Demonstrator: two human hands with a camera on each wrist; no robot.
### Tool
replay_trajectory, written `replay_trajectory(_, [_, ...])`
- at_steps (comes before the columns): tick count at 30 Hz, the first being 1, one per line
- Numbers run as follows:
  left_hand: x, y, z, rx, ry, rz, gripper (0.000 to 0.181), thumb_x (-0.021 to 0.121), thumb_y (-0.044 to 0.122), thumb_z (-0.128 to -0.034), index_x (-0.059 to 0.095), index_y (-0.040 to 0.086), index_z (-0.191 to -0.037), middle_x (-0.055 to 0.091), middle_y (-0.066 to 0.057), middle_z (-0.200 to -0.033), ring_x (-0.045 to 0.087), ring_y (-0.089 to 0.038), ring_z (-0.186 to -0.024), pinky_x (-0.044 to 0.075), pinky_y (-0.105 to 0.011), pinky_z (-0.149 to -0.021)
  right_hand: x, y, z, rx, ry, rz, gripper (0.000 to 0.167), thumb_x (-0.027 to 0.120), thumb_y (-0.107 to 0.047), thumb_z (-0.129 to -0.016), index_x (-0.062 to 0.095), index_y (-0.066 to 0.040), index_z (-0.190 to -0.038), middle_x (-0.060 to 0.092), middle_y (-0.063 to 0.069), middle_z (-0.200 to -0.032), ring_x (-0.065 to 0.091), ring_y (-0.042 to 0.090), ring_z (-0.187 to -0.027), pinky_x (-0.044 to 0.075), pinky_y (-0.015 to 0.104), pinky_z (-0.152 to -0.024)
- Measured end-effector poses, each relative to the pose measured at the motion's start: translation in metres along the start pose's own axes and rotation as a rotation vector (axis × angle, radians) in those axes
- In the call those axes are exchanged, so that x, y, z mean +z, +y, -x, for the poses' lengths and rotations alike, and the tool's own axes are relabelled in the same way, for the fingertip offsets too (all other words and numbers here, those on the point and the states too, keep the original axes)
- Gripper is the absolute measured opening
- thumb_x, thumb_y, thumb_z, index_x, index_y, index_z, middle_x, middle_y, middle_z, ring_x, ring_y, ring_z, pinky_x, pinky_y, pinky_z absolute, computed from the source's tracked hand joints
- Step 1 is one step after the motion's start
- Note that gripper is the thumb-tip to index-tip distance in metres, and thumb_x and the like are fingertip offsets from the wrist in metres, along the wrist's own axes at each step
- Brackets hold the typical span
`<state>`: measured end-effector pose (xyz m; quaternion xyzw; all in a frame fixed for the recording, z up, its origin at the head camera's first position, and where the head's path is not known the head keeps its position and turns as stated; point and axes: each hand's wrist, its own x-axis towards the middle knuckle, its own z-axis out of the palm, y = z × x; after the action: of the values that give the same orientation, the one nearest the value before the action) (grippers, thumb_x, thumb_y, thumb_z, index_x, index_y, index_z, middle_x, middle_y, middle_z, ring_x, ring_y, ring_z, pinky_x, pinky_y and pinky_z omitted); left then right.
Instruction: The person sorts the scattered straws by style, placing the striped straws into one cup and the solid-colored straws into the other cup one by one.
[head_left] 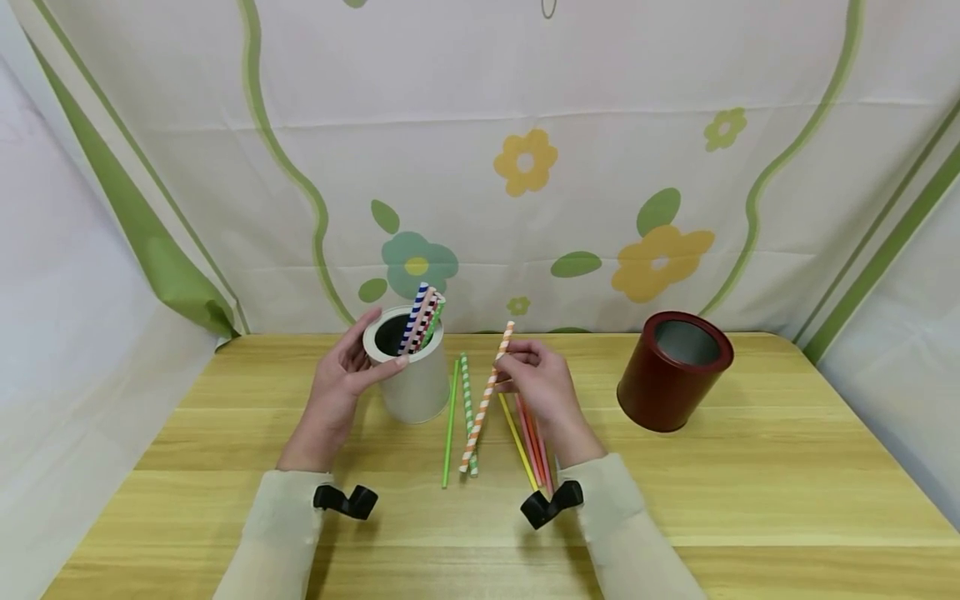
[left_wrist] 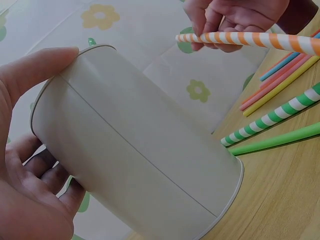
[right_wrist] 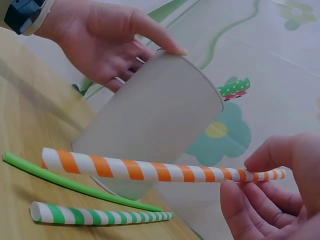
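My left hand (head_left: 333,400) holds a white can (head_left: 416,392) at its upper left, thumb over the rim and fingers round the far side. Several patterned paper straws (head_left: 422,321) stand in this can, leaning right: blue-striped, pink, dark-checked and green-dotted. Between thumb and fingertips, my right hand (head_left: 547,392) pinches an orange-and-white striped straw (right_wrist: 155,171) near its upper end. Its lower end hangs over a green-and-white striped straw (left_wrist: 270,117), just right of the can. Beside that one lies a plain green straw (head_left: 451,425).
Under and beside the right hand lie a yellow straw (head_left: 521,442) and several pink and red-orange straws (head_left: 534,450); a blue one (left_wrist: 280,66) shows in the left wrist view. A dark red can (head_left: 663,383) stands at the right. A flowered cloth (head_left: 465,167) hangs behind the wooden table (head_left: 787,475).
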<state>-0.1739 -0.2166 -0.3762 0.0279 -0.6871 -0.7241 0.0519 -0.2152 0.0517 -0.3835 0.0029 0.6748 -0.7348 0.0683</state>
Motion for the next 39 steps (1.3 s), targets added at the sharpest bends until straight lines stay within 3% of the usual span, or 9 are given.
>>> replay_trajectory(20, [0.0, 0.0, 0.0, 0.003, -0.003, -0.003, 0.089, 0.081, 0.004, -0.0938, 0.037, 0.024, -0.169, 0.039, -0.001, -0.174, 0.037, -0.016, -0.159, 0.026, -0.038, -0.136, -0.013, -0.022, 0.0, -0.145, 0.136, -0.132, 0.016, 0.063, -0.009, -0.107, 0.057, -0.004, -0.121, 0.063, 0.004, -0.103, 0.069, 0.017, -0.089, 0.065, 0.027, -0.075])
replay_trajectory(39, [0.0, 0.001, 0.001, -0.004, -0.003, -0.003, 0.089, 0.08, 0.003, -0.0938, 0.038, 0.026, -0.169, 0.037, 0.0, -0.175, 0.036, -0.016, -0.16, 0.024, -0.039, -0.137, -0.016, -0.038, 0.007, -0.348, 0.197, -0.315, 0.009, 0.064, -0.002, -0.103, 0.061, -0.007, -0.11, 0.066, 0.002, -0.096, 0.072, 0.016, -0.087, 0.067, 0.03, -0.078])
